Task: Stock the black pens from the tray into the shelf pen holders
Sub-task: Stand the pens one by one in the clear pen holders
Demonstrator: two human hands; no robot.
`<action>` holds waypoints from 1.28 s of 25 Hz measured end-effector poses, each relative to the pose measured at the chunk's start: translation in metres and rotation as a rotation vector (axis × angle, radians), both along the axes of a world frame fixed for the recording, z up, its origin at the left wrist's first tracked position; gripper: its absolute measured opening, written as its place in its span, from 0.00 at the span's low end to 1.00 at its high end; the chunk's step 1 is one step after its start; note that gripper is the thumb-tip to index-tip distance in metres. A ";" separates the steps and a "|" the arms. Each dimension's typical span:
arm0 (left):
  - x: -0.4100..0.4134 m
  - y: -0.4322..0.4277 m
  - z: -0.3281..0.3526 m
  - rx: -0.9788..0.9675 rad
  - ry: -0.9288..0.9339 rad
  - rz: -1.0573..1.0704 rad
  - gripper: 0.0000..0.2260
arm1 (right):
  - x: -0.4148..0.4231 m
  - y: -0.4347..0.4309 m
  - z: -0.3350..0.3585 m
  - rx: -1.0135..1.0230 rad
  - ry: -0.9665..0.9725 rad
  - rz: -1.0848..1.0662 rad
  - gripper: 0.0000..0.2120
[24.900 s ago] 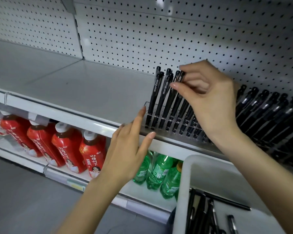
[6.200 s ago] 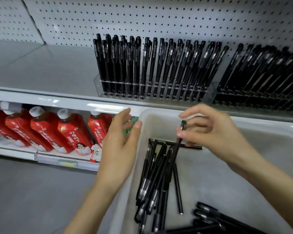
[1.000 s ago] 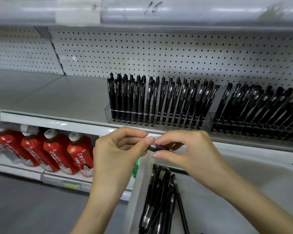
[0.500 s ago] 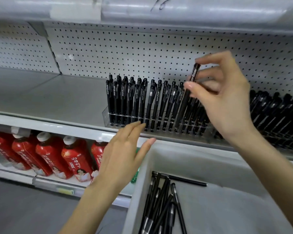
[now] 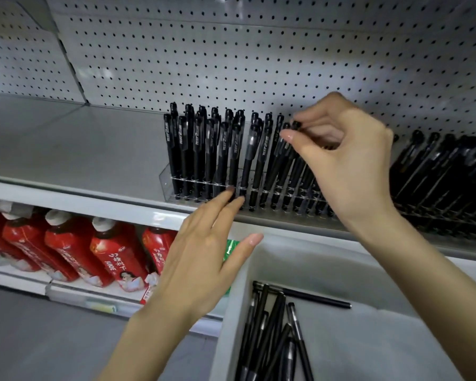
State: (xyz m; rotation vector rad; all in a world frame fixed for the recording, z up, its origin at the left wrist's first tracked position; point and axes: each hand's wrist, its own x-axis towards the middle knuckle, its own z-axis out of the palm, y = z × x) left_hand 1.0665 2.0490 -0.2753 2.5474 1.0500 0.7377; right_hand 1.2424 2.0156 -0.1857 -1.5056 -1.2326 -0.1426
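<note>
our right hand point(image 5: 349, 160) pinches the top of one black pen point(image 5: 295, 124) between thumb and forefinger, with the pen leaning among the filled rows of the clear pen holder point(image 5: 165, 177) on the shelf point(image 5: 80, 149). our left hand point(image 5: 204, 251) is flat and holds nothing, its fingertips touching the holder's front. more black pens point(image 5: 270, 325) lie loose in the white tray point(image 5: 231, 312) below. red bottles point(image 5: 110, 254) stand on the lower shelf.
</note>
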 end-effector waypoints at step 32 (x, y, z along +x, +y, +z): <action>-0.006 -0.073 -0.001 -0.519 -0.230 -0.032 0.32 | -0.005 -0.133 -0.119 -1.011 0.006 0.248 0.19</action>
